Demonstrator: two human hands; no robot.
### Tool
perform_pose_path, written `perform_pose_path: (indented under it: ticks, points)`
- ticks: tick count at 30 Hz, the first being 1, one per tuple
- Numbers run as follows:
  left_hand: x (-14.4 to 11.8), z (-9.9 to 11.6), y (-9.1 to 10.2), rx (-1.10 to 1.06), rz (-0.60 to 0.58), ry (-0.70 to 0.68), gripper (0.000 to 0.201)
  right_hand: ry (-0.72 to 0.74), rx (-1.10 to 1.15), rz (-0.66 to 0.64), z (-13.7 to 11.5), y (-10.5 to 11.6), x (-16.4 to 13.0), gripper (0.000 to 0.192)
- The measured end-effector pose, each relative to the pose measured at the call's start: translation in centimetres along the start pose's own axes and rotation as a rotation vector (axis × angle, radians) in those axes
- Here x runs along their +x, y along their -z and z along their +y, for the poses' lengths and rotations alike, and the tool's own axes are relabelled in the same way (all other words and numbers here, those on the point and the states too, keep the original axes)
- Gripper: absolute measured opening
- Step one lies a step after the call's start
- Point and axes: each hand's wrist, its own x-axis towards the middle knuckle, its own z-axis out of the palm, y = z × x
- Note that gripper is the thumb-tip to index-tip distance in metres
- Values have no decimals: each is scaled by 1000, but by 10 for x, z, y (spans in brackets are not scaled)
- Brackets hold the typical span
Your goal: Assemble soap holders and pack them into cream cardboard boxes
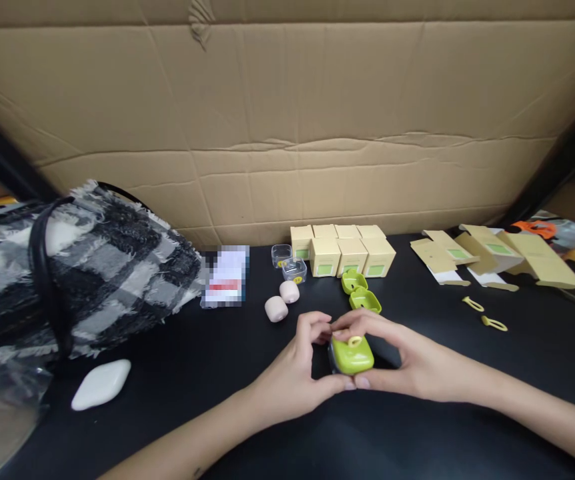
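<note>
My left hand (301, 368) and my right hand (401, 352) meet over the black table (177, 373) and together hold a lime-green case (352, 357) with a small yellow loop on top. The thumbs press at its near edge and the index fingers touch at its far top. Just behind it lie two more lime-green case pieces (359, 291). Two pink rounded pieces (282, 301) rest to the left of them.
Several small tan boxes (342, 251) stand in rows at the back, two clear plastic cases (288, 263) beside them. Flat unfolded cartons (487, 257) and two yellow loops (483, 314) lie right. A plaid bag (72, 267), a white oval case (101, 384) and a cardboard wall (287, 120).
</note>
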Motion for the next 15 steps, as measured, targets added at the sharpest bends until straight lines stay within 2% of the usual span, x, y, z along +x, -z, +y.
perform_pose_path:
  ticks: [6,9,11,13,15]
  points:
    - [0,-1,-1,16,12,-34,65,59,-46,45,5,-7,-2,29]
    - [-2,-5,-1,54,13,-73,63,83,-146,54,0,3,-3,44]
    - [-3,-6,-1,104,16,-98,63,56,-359,189,-4,26,-2,46]
    - [-4,-6,0,169,26,-124,59,-38,-613,408,-4,62,-2,36]
    - [-4,-5,0,236,38,-162,46,-142,-744,531,4,102,-4,31]
